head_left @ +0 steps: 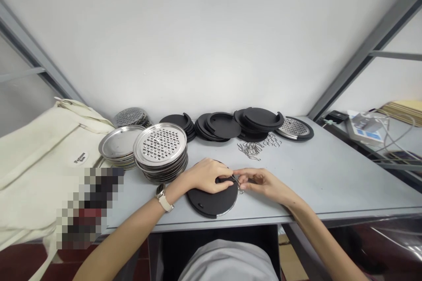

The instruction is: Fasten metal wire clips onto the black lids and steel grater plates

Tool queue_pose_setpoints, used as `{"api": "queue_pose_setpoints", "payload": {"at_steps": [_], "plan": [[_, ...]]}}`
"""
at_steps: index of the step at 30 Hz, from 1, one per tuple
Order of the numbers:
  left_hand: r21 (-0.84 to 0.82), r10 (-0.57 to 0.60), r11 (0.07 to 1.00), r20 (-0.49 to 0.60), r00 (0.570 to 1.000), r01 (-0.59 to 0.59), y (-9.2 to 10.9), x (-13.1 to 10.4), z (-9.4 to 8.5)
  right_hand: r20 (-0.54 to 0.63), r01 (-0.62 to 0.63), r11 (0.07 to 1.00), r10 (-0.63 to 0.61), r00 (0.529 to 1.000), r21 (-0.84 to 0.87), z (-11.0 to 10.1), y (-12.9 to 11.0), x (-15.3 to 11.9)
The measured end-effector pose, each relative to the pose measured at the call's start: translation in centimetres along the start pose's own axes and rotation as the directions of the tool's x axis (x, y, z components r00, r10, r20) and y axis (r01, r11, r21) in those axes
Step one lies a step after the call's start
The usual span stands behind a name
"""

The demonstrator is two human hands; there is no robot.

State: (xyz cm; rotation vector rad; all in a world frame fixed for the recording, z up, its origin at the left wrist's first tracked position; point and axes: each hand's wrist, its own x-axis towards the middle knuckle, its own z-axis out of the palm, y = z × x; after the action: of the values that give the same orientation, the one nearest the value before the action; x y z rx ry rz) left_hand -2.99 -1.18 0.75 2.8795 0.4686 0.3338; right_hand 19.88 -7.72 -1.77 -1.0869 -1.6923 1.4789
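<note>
A round black disc (pixel 211 202) lies on the table in front of me, with a silver edge showing at its lower right and a small slot near its lower left. My left hand (pixel 211 176) is over its upper part, thumb and fingers closed on the disc near its right edge. At that edge my right hand (pixel 259 184) pinches a small bent-wire metal hook (pixel 240 186), whose upper end reaches the left fingertips. Fingers partly hide where hook and disc meet. Left of the disc stands a stack of round metal grater plates (pixel 160 145).
Along the wall are plain metal plates (pixel 121 142), more grater plates (pixel 131 116), black rimmed discs (pixel 224 125) in piles, and a grater plate in a black ring (pixel 294 128). Loose wire hooks (pixel 249 150) and rings (pixel 272 139) lie nearby. A cream bag (pixel 49 153) covers the left end.
</note>
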Motion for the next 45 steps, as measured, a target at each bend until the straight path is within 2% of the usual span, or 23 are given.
{"api": "queue_pose_setpoints", "payload": {"at_steps": [20,33,45], "plan": [[-0.030,-0.007,1.000,-0.017,1.000,0.007,-0.05,0.01,0.15,0.015,0.056,0.997,-0.055,0.998,-0.053,0.23,-0.06,-0.04],[-0.012,-0.003,1.000,-0.047,0.999,0.002,-0.03,0.05,0.27,-0.021,0.047,0.998,-0.048,0.999,-0.050,0.53,-0.03,-0.02],[0.014,-0.023,1.000,-0.035,0.999,0.023,-0.03,0.10,0.42,-0.055,0.009,0.993,-0.015,0.998,-0.122,0.84,-0.63,-0.03]]}}
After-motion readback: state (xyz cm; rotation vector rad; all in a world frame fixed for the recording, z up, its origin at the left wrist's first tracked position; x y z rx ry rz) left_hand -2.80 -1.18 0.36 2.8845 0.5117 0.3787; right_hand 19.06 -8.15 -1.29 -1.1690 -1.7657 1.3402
